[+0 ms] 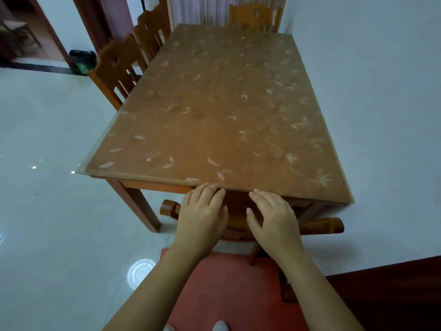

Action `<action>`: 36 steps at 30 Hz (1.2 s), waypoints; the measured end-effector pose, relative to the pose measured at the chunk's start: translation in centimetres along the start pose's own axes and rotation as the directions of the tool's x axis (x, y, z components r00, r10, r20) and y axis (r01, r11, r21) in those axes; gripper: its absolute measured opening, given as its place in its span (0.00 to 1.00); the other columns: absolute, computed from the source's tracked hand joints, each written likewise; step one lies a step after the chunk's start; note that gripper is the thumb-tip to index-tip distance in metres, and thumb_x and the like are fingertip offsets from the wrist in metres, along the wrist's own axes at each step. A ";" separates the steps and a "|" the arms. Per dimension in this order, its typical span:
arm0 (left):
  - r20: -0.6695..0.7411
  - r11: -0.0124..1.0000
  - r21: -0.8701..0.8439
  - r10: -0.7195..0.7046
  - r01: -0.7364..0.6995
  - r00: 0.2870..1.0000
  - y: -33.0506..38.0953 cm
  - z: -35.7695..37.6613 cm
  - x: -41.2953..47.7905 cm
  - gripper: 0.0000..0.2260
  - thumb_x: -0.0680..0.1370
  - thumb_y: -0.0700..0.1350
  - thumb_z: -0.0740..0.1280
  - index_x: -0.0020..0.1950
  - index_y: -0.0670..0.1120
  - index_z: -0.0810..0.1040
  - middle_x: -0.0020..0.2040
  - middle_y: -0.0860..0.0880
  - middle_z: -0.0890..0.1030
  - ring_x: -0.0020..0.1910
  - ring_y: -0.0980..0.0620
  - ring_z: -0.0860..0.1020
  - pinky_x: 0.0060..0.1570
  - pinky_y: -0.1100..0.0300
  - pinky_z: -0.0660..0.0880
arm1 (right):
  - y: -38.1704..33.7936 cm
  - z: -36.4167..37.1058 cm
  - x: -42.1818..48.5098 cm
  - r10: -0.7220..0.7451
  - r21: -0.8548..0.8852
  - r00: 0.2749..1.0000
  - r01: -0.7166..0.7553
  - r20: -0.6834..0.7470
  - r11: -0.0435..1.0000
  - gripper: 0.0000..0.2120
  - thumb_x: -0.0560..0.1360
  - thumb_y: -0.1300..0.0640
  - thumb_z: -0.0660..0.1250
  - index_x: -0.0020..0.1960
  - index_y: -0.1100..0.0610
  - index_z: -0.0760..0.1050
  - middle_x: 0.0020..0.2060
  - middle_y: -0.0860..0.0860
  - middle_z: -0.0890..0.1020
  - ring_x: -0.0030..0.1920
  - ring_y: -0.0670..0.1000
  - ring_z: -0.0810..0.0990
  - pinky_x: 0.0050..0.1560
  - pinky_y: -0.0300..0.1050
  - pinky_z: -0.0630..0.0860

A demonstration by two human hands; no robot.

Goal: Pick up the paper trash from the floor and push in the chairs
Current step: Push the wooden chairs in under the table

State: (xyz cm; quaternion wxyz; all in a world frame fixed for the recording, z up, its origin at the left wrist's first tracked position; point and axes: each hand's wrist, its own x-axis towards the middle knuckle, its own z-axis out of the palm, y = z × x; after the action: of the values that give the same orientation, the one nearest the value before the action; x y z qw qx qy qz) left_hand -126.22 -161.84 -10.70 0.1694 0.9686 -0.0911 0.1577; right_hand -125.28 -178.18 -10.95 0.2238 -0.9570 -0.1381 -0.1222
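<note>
An orange wooden chair (322, 226) stands at the near end of the wooden table (152, 186), its backrest close under the table's edge. My left hand (201, 215) and my right hand (274, 217) both rest flat on top of that backrest, fingers together and pointing at the table. No paper trash shows on the floor. Two more chairs, the nearer chair (114, 68) and the farther chair (151, 28), stand tucked against the table's left side, and a third chair (255, 16) is at the far end.
The table's right side runs along a white wall (381, 91). A black trash bin (82, 59) stands by the doorway at the far left. A red mat (226, 290) lies under my arms. Glossy white floor tiles (47, 187) spread to the left.
</note>
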 end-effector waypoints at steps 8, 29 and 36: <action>-0.072 0.990 0.029 -0.136 0.138 0.988 -6.2 -2.6 -0.7 0.16 0.72 0.46 0.59 0.53 0.42 0.80 0.53 0.44 0.82 0.55 0.43 0.78 0.53 0.51 0.74 | -5.8 3.1 3.0 -0.080 -0.014 0.996 0.080 0.047 0.997 0.21 0.73 0.49 0.56 0.58 0.58 0.77 0.56 0.53 0.81 0.58 0.53 0.77 0.59 0.56 0.72; -0.239 0.947 0.087 -0.281 0.309 0.929 -42.6 -15.3 -5.1 0.15 0.72 0.45 0.59 0.52 0.40 0.80 0.51 0.41 0.82 0.53 0.40 0.79 0.51 0.48 0.75 | -39.1 21.6 14.9 -0.232 0.031 0.971 0.230 0.064 0.973 0.20 0.72 0.50 0.55 0.55 0.57 0.79 0.54 0.52 0.82 0.55 0.54 0.79 0.59 0.57 0.70; -0.209 0.956 0.043 -0.275 0.290 0.939 -51.1 -15.3 1.2 0.16 0.72 0.46 0.58 0.52 0.40 0.80 0.51 0.42 0.82 0.52 0.41 0.80 0.50 0.49 0.75 | -42.6 26.9 23.7 -0.202 0.041 0.977 0.200 0.061 0.979 0.17 0.73 0.52 0.61 0.58 0.57 0.77 0.56 0.53 0.81 0.58 0.55 0.78 0.61 0.53 0.65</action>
State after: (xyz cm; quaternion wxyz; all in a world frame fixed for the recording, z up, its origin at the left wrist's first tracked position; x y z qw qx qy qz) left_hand -117.55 -109.20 -11.91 0.1629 0.9563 0.0721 0.2317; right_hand -112.14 -124.05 -10.49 0.2225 -0.9375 -0.2435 -0.1107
